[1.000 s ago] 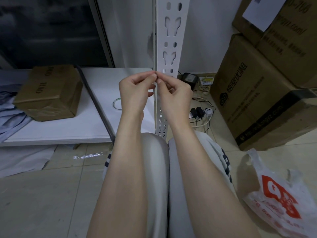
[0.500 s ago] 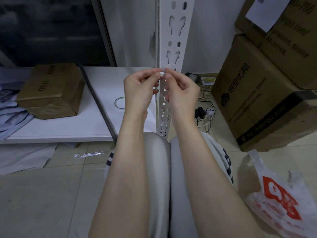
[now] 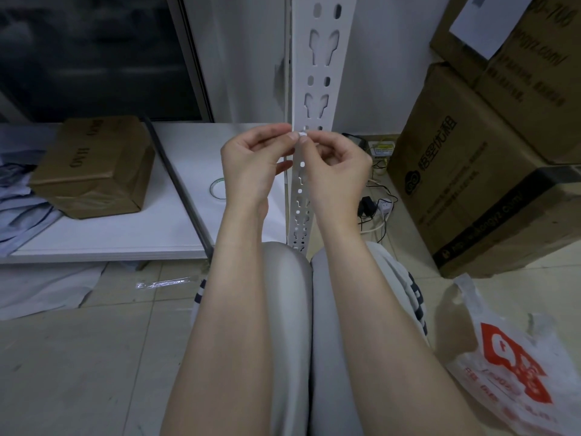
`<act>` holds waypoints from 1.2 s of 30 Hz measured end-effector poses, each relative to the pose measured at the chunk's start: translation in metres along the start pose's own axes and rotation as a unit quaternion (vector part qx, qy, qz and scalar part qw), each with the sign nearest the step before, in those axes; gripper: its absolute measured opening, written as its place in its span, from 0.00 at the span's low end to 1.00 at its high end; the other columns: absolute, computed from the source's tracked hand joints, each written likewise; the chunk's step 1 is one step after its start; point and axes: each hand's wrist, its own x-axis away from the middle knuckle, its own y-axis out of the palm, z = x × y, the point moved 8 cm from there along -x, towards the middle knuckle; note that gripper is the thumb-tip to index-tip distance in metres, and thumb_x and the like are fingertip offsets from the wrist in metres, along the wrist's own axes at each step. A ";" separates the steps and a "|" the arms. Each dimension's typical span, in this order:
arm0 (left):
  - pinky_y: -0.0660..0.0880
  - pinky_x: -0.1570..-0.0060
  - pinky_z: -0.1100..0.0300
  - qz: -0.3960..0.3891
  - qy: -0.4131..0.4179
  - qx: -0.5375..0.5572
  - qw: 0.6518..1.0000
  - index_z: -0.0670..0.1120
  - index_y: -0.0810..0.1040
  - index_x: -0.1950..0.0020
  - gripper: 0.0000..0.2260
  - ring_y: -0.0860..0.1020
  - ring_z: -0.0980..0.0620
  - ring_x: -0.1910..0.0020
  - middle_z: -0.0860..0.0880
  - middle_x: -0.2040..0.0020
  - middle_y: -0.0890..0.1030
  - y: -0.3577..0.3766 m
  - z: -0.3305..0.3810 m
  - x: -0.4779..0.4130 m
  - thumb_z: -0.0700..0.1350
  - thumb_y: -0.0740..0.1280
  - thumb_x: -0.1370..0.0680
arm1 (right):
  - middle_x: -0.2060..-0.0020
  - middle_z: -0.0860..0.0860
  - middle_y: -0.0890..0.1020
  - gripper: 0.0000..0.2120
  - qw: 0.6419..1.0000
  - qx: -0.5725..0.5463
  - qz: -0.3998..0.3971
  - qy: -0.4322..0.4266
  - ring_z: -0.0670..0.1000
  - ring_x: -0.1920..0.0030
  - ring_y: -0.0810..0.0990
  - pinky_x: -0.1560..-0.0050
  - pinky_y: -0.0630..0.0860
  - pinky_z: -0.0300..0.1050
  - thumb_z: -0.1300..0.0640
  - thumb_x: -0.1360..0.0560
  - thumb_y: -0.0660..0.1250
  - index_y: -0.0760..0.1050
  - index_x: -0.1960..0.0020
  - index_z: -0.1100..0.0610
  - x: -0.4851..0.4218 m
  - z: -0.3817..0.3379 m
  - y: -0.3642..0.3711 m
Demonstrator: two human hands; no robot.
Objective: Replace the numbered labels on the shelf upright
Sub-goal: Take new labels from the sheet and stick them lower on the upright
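Pinching the tiny label (image 3: pixel 302 133) between our left hand (image 3: pixel 251 166) and right hand (image 3: pixel 338 173) just before the upright (image 3: pixel 317 73), we reckon it could curl onto itself or stick to a fingertip if either grip slips.

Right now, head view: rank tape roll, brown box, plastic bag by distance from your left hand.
From the left hand, pinching the label:
1. tape roll, just left
2. brown box, farther left
3. plastic bag, floor, far right
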 end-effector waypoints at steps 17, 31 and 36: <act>0.82 0.55 0.56 -0.053 -0.011 0.030 0.998 0.35 0.82 0.48 0.07 0.85 0.46 0.57 0.43 0.60 0.85 0.011 -0.003 0.002 0.33 0.72 0.26 | 0.77 0.48 0.72 0.06 0.971 0.157 0.083 -0.158 0.48 0.74 0.69 0.70 0.70 0.45 0.61 0.31 0.72 0.80 0.66 0.57 0.005 -0.015 -0.008; 0.80 0.58 0.61 -0.016 0.022 0.041 0.999 0.38 0.82 0.53 0.04 0.84 0.49 0.63 0.47 0.65 0.85 0.001 0.002 -0.002 0.32 0.71 0.25 | 0.75 0.51 0.76 0.08 0.996 0.073 -0.010 -0.059 0.48 0.72 0.73 0.66 0.75 0.51 0.63 0.29 0.73 0.80 0.60 0.51 0.003 -0.007 0.005; 0.80 0.59 0.62 -0.024 0.052 -0.013 0.998 0.37 0.82 0.49 0.05 0.85 0.51 0.62 0.46 0.63 0.85 0.001 0.005 -0.003 0.32 0.69 0.24 | 0.77 0.44 0.73 0.02 0.995 0.089 0.003 -0.052 0.44 0.74 0.70 0.65 0.73 0.43 0.61 0.29 0.74 0.83 0.59 0.55 0.001 -0.002 0.002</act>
